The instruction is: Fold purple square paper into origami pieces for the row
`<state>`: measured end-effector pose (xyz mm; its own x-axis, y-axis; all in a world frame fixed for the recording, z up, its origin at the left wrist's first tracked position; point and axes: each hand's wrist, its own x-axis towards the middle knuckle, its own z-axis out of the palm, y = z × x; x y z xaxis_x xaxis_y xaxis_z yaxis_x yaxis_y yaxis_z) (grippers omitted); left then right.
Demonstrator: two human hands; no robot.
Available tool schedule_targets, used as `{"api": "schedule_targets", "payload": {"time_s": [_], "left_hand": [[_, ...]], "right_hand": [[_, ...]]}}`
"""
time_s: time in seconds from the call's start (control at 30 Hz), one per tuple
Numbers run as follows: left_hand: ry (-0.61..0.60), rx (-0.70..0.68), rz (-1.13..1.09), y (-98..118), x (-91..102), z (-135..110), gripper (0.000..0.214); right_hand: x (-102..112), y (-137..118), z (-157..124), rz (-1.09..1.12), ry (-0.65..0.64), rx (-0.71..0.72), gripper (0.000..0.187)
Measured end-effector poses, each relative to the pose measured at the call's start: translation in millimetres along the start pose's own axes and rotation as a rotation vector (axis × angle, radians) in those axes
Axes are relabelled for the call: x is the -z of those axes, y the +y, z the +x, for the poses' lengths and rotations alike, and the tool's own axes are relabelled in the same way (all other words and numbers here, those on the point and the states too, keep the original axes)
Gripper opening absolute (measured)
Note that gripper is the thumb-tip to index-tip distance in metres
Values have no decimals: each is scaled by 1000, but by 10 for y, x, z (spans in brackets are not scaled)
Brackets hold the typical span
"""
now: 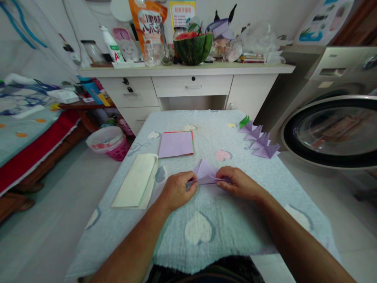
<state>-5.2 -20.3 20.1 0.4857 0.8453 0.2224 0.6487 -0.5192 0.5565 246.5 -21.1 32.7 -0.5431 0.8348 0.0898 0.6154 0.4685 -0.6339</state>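
Observation:
A partly folded sheet of purple origami paper [204, 172] is held low over the table, with a triangular point standing up at its middle. My left hand [179, 189] pinches its left corner between thumb and fingers. On the opposite corner, my right hand [235, 181] has the same kind of closed grip. Beyond the hands lies a stack of square paper [176, 144], purple on top with red and green edges showing. To the left is a folded pale green paper [134, 182]. Several folded purple paper pieces [259, 140] and a green one [244, 121] line the far right edge.
A heart-patterned cloth [198, 228] covers the table. Behind stands a white cabinet [193, 84] carrying a cut watermelon [193, 49], jars and bags. A washing machine [332, 102] with a round door is at right. A pink bin [118, 149] and a bed [35, 137] are at left.

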Motion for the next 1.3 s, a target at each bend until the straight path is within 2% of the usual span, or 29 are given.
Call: {"api": "schedule_targets", "payload": {"time_s": [0.13, 0.3, 0.47, 0.57, 0.67, 0.97, 1.13, 1.3], "left_hand": [[12, 68, -101, 6, -20, 7, 11], [84, 161, -154, -31, -104, 24, 27], [67, 221, -89, -49, -147, 50, 31], [58, 259, -10, -41, -160, 65, 34], [44, 273, 71, -22, -172, 72, 28], [97, 232, 285, -8, -208, 117, 14], [101, 297, 363, -6, -235, 153, 28], [83, 343, 318, -18, -253, 187, 35]], "right_hand": [[-22, -34, -3, 141, 61, -103, 26], [-150, -8, 41, 189, 223, -191, 14], [-275, 18, 106, 81, 318, -295, 16], [-320, 16, 137, -84, 315, -349, 13], [-345, 3, 157, -199, 293, -363, 10], [-364, -33, 201, -306, 261, -397, 14], [-382, -16, 207, -329, 273, -387, 16], [-382, 24, 214, -374, 293, -296, 15]]}}
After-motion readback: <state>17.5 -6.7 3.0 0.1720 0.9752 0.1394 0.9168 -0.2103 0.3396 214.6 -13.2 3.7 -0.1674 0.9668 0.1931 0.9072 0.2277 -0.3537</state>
